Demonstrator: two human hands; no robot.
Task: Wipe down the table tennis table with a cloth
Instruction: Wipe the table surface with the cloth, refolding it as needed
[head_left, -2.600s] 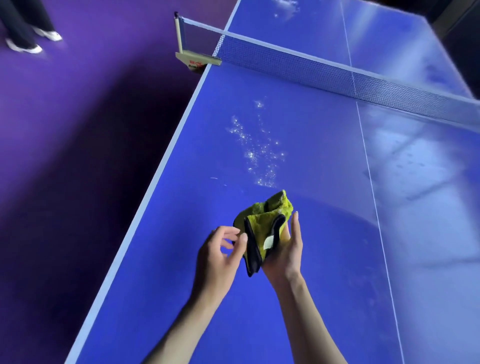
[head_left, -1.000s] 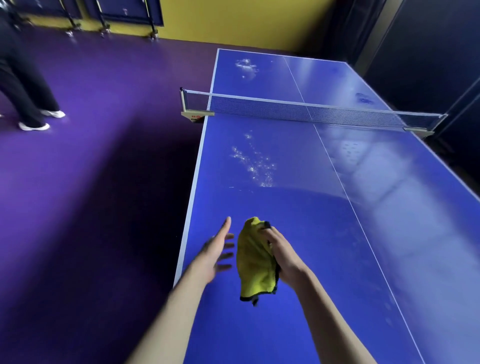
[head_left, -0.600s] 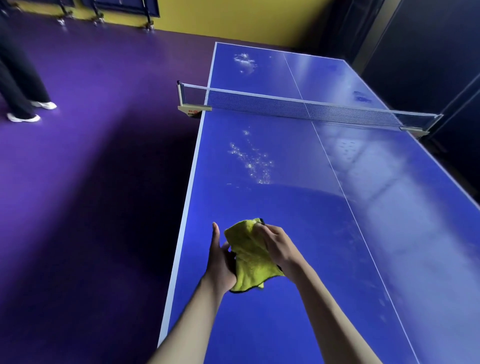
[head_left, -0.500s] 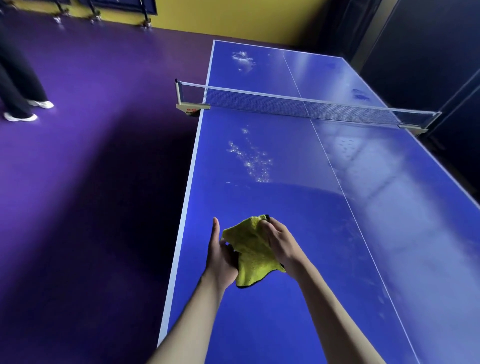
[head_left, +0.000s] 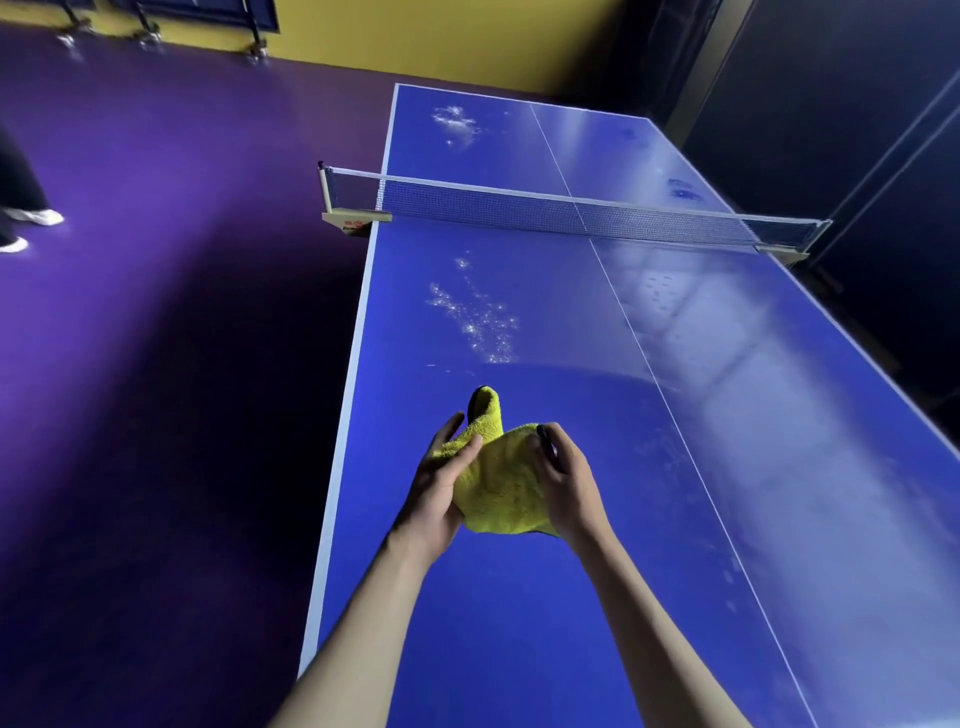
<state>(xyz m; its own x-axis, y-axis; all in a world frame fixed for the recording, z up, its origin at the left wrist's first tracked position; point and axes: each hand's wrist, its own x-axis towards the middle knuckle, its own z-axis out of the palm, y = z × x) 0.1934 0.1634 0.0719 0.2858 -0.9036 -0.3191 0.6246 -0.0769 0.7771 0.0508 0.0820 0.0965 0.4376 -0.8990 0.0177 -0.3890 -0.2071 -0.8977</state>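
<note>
Both hands hold the yellow cloth (head_left: 501, 480) above the blue table (head_left: 519, 623): left hand (head_left: 441, 486) fingers curled round its edge, right hand (head_left: 563, 478) gripping the other side. Cloth's underside is hidden. White specks (head_left: 475, 322) lie near the net (head_left: 566, 213).

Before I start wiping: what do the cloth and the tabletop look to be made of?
Cloth: yellow, soft fuzzy pile with a dark edge binding, probably microfibre or terry; it folds limply between left hand and right hand.
Tabletop: blue, hard and smooth, semi-gloss coated board by the look; it mirrors light, and white specks sit on its surface.
</note>
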